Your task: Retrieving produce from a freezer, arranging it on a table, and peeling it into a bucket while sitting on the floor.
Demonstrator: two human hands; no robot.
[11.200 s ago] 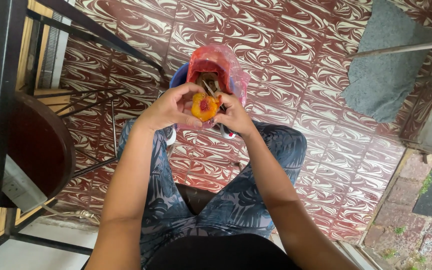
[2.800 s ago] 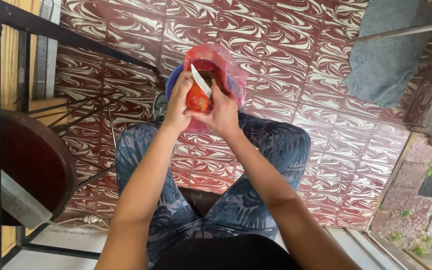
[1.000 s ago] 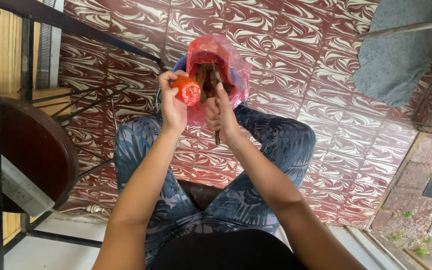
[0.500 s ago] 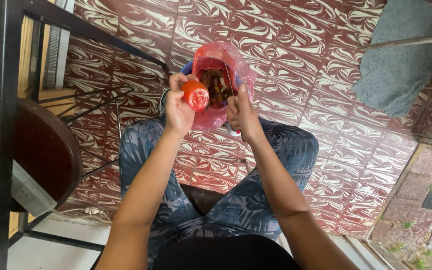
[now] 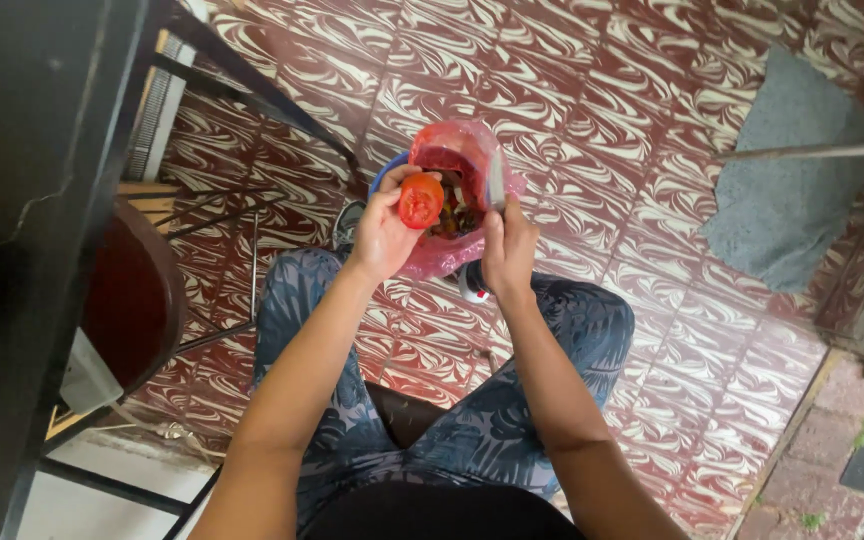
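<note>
My left hand (image 5: 382,232) holds a red tomato (image 5: 420,201) with its cut face up, just over the left rim of a pink plastic bag (image 5: 459,168). The bag lines a blue-rimmed bin on the floor and holds dark scraps. My right hand (image 5: 508,245) grips a knife; its blade (image 5: 495,180) points up along the bag's right edge and its dark handle end sticks out below the fist. Both forearms reach forward over my knees in patterned blue trousers.
The floor is red-and-white swirl tile. A dark round table (image 5: 127,295) and black metal frame (image 5: 42,200) stand at the left. A grey mat (image 5: 787,190) lies at the upper right with a metal bar (image 5: 812,152) across it. A concrete step edge sits at the lower right.
The tomato went from between both hands to my left hand alone. My right hand drew apart to the bag's right side with the knife.
</note>
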